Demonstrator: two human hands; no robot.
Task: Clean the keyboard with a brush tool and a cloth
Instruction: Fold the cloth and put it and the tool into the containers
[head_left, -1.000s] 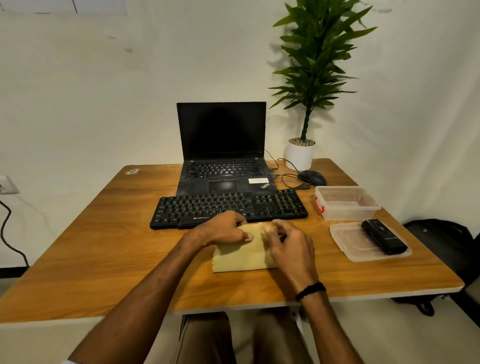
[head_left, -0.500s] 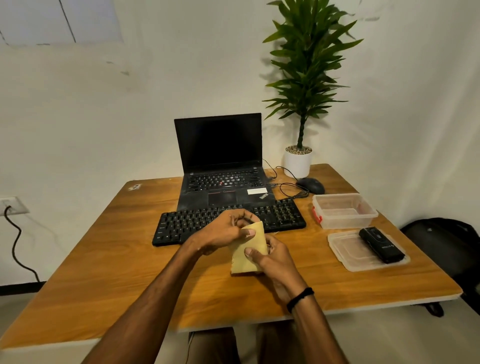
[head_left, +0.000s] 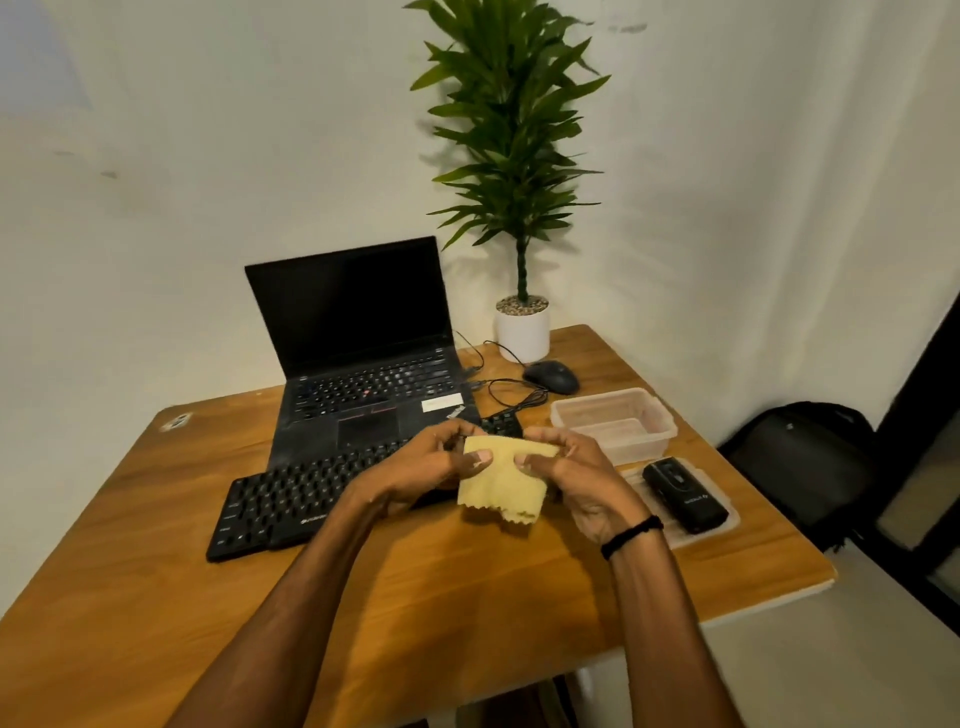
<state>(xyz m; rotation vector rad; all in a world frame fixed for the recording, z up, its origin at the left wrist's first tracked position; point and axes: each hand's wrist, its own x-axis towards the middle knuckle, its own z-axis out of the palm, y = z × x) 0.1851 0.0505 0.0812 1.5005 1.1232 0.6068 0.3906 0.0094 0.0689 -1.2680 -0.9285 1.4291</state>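
A black keyboard (head_left: 311, 499) is shown lying on the wooden desk (head_left: 156, 597), in front of an open laptop (head_left: 353, 312). Above its right end, one top corner of a yellow cloth (head_left: 501, 486) is pinched by the left hand (head_left: 421, 467) and the other by the right hand (head_left: 582, 475). Thumbs are pressed on the near face, and the lower edge is left hanging off the desk. The cloth is judged light, soft and limp, best taken by its edges. Both forearms are extended forward, wrists raised. A black device (head_left: 684, 494), perhaps the brush tool, is seen on a clear lid (head_left: 727, 517).
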